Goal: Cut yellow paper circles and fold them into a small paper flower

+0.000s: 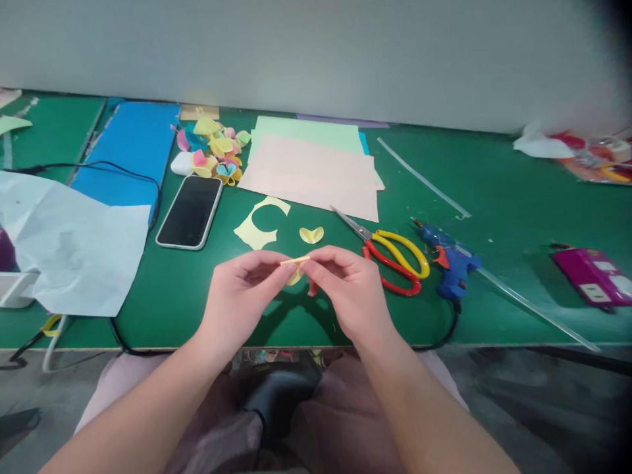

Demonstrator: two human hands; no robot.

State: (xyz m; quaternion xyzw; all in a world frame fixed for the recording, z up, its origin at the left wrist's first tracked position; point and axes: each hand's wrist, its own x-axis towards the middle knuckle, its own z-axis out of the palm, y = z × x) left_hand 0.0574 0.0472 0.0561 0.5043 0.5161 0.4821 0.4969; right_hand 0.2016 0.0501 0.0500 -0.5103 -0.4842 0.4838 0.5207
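Both hands are closed in a pinch on one folded yellow paper piece (295, 262). Its left end is taken between thumb and forefinger of the left hand (241, 289), its right end by the fingertips of the right hand (345, 283). Risk judged: uneven pressure could skew the fold or tear the thin paper, and a loosened pinch would let it spring open. The piece spans the gap between the two pinches, clear of the green table (494, 197). Just beyond the grip a yellow heart cut-out (311, 234) is noted, with the offcut (259, 224) beyond-left, scissors (395, 260) and glue gun (449, 260) to the right, and a phone (190, 212) further left. Paper sheets (316, 174) lie farthest.
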